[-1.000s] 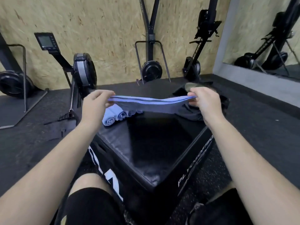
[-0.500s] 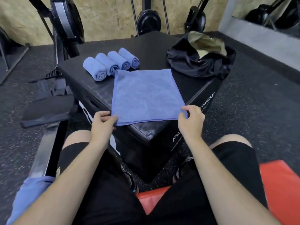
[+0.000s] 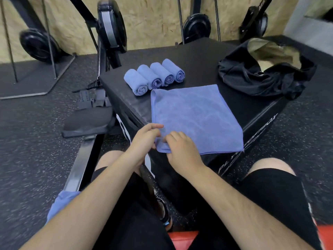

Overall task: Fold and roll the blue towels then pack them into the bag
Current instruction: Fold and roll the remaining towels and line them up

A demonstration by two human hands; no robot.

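While four rolls wait, both hands gather a towel corner

Where a chipboard wall (image 3: 153,24) meets the dark speckled rubber floor (image 3: 36,141), several black flywheel machines stand in a row. The nearest is a rowing machine (image 3: 111,24), whose seat and rail run down the left side. A black padded plyo box (image 3: 198,56) fills the middle and serves as the work surface, one corner pointing toward the person seated before it. Part of a red pad (image 3: 182,237) shows beneath the person's black shorts.

On the box's far right corner slumps a black bag (image 3: 261,78), its mouth open on a tan lining. A spread towel (image 3: 194,114), blue, lies flat across the near part of the box top, well apart from the bag. Four rolled towels (image 3: 155,76) sit side by side just beyond its far left corner, each touching the next. Another piece of blue cloth (image 3: 61,202) lies low on the left, partly hidden by the left forearm.

Both hands meet at the near left corner of the spread towel, where the fabric is bunched into a small fold. Left hand (image 3: 144,139) pinches that corner with curled fingers. Right hand (image 3: 182,148), just beside it, has its fingers bent down over the bunched edge, gripping it.
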